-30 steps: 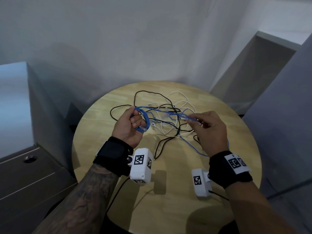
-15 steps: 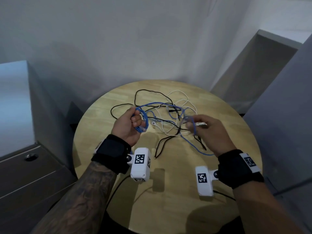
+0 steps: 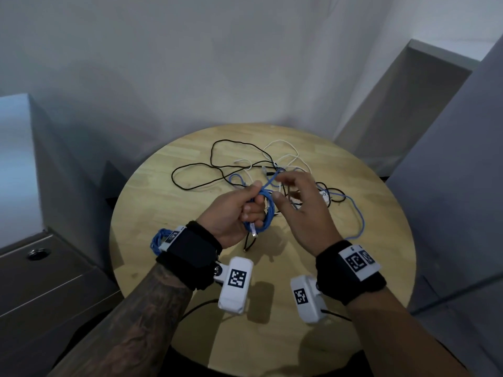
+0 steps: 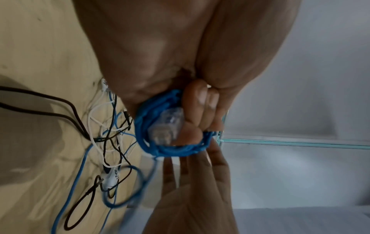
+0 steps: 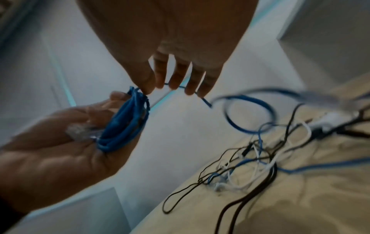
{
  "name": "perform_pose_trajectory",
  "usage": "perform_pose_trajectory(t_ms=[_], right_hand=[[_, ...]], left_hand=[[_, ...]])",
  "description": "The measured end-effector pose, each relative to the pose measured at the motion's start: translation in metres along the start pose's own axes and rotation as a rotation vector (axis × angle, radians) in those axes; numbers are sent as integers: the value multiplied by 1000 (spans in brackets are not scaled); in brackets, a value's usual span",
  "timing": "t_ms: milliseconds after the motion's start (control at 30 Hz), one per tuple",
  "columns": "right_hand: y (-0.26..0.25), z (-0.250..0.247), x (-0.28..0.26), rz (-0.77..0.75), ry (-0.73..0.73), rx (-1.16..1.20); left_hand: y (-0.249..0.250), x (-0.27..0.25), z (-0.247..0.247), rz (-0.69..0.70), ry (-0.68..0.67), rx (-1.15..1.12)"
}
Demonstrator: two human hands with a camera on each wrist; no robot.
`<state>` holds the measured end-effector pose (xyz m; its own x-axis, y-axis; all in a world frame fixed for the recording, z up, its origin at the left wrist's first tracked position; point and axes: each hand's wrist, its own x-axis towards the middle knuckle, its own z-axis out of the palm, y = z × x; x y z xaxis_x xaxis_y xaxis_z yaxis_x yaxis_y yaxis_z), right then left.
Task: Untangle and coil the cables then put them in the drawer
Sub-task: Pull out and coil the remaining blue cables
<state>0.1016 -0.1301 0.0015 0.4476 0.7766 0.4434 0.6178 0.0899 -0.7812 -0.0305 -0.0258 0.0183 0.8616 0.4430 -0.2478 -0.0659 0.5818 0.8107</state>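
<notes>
The left hand (image 3: 234,210) is curled round a small coil of blue cable (image 3: 265,213), its fingers through the loops, with the cable's clear plug (image 4: 167,125) pinned against them. The right hand (image 3: 304,210) is just beside it, fingers spread and only slightly bent; a strand of the blue cable runs across its fingertips (image 5: 190,85), but whether it grips that strand cannot be told. From there the blue cable trails down to the round wooden tabletop (image 3: 163,202), where it lies knotted up with a black cable (image 3: 217,161) and a white cable (image 3: 285,152). A second blue coil (image 3: 156,240) rests near the tabletop's left edge, partly hidden behind the left wrist. A grey drawer unit (image 3: 49,281) stands to the left.
</notes>
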Motion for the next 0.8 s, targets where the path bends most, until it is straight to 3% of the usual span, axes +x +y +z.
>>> perform_pose_trajectory(t_ms=[100, 167, 300, 433, 500, 667, 733, 800], right_hand=[[2, -3, 4, -125, 110, -145], [2, -1, 3, -94, 75, -126], [-4, 3, 2, 170, -116, 183], [-2, 13, -1, 523, -297, 327], [-3, 15, -6, 595, -431, 356], [-10, 7, -13, 419, -724, 152], [-16, 3, -12, 361, -696, 57], [-20, -4, -10, 364, -584, 38]], left_hand=[[-1, -1, 0, -31, -43, 15], [-1, -1, 0, -47, -80, -33], [-2, 1, -2, -35, -126, -255], [-3, 4, -1, 108, -61, -480], [-1, 7, -4, 185, -4, -498], [-6, 19, -20, 410, 241, -284], [-7, 21, -24, 506, 340, -4], [-11, 22, -27, 553, 357, 410]])
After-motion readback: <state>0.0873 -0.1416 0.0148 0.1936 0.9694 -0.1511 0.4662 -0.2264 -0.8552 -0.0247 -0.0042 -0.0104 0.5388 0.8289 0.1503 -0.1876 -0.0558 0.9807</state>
